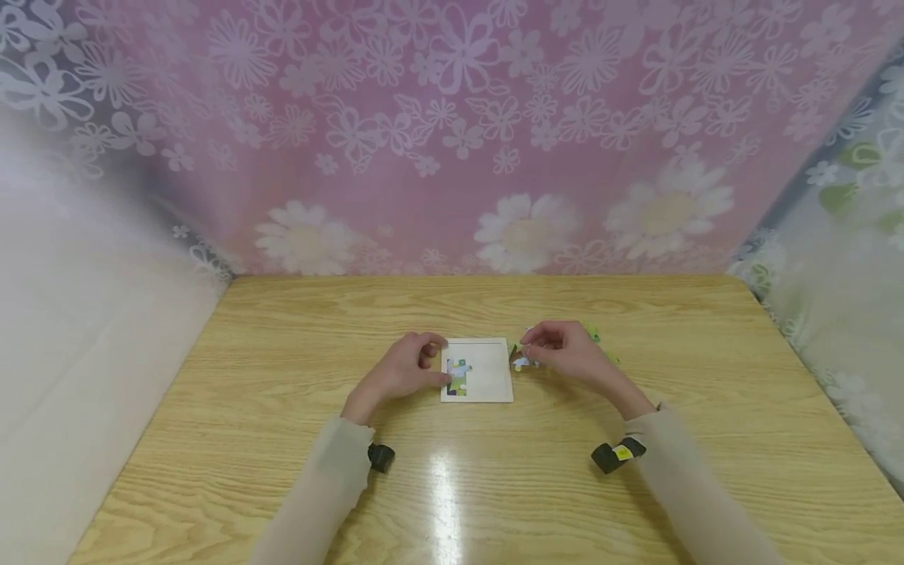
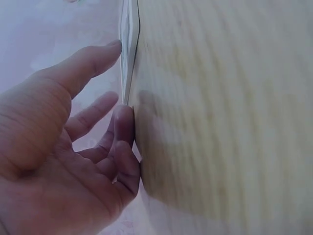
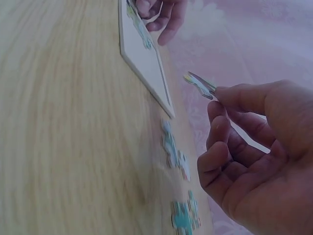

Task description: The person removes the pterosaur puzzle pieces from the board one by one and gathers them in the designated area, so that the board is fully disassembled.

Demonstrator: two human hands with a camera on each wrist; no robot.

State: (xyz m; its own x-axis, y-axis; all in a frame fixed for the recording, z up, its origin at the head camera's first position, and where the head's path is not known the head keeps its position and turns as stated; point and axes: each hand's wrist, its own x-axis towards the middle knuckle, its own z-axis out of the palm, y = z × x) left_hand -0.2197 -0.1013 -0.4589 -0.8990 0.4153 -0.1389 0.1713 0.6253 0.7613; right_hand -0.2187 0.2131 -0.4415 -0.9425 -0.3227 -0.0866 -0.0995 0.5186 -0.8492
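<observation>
A white square puzzle tray (image 1: 490,372) lies flat on the table, with joined jigsaw pieces (image 1: 457,378) along its left side. My left hand (image 1: 410,365) is at the tray's left edge. In the left wrist view, its thumb (image 2: 105,56) touches the tray rim while the other fingers bend loosely near the tabletop. Just right of the tray, my right hand (image 1: 568,353) pinches a puzzle piece (image 3: 199,85) between thumb and index finger. The right wrist view shows this piece raised and tilted, apart from the tray.
Loose puzzle pieces (image 3: 182,217) lie on the wooden table (image 1: 282,471) to the right of the tray, partly hidden under my right hand in the head view. A pink flowered curtain (image 1: 395,157) hangs behind the table's back edge.
</observation>
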